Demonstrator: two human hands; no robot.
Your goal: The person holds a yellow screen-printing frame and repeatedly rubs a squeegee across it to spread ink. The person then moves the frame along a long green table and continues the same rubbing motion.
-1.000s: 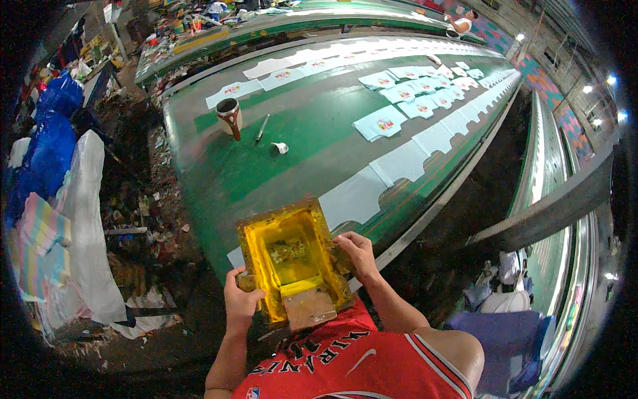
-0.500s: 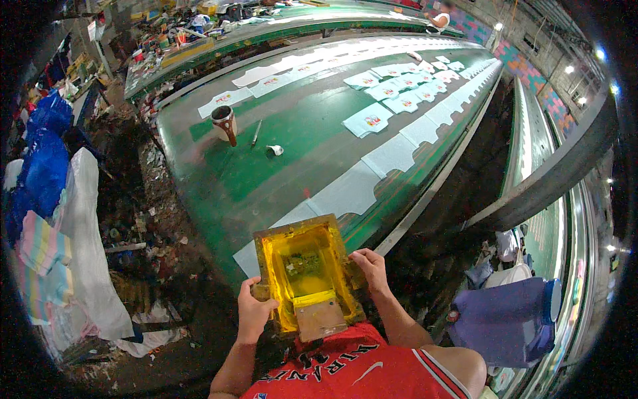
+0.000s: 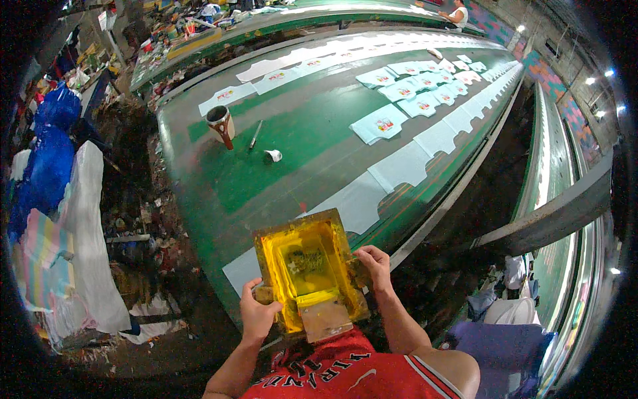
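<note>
My left hand (image 3: 258,309) grips the left edge of a square screen frame (image 3: 269,243) coated bright yellow inside, while my right hand (image 3: 372,266) holds its right edge. A flat wooden squeegee (image 3: 324,319) with a yellow blade lies in the frame's lower part. The frame is held at the near end of a long green table (image 3: 232,186), over a row of pale blue fabric pieces (image 3: 399,169). Farther up stand a dark-topped container (image 3: 219,130), a slim stick-like tool (image 3: 254,136) and a small crumpled white item (image 3: 273,155).
Printed fabric pieces (image 3: 379,125) lie in rows along the table. Left are blue bags (image 3: 46,159) and folded cloth (image 3: 86,239). A grey beam (image 3: 531,213), second table (image 3: 558,146) and purple drum (image 3: 498,356) are at right. A co-worker (image 3: 457,16) is at the far table.
Compared with a second ago, the screen frame and both my hands sit slightly lower and farther right in the picture, with the grip unchanged. The view has shifted a little.
</note>
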